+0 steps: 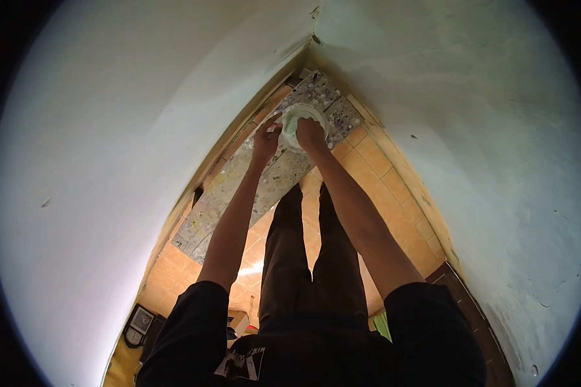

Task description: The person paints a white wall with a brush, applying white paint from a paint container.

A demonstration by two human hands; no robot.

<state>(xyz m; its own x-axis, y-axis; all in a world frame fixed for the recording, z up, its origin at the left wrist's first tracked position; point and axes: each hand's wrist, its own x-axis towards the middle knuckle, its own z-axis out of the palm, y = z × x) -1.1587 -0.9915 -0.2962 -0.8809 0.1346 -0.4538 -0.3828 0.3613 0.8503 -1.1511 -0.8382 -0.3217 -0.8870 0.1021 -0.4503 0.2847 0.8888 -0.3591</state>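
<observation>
A round whitish tub [292, 147] with pale contents stands on a paint-spattered board [239, 187] near the wall corner. My right hand [311, 135] reaches over the tub's right side, its fingers curled down inside the rim; what they hold is hidden beneath the hand. At the tub's left edge is my left hand [266, 138], fingers apart, with the fingertips close to the rim.
Pale walls [110, 129] rise on both sides and meet in a corner beyond the board. Orange tiles [374, 171] cover the floor around my legs. A dark framed object [139, 322] sits at the lower left.
</observation>
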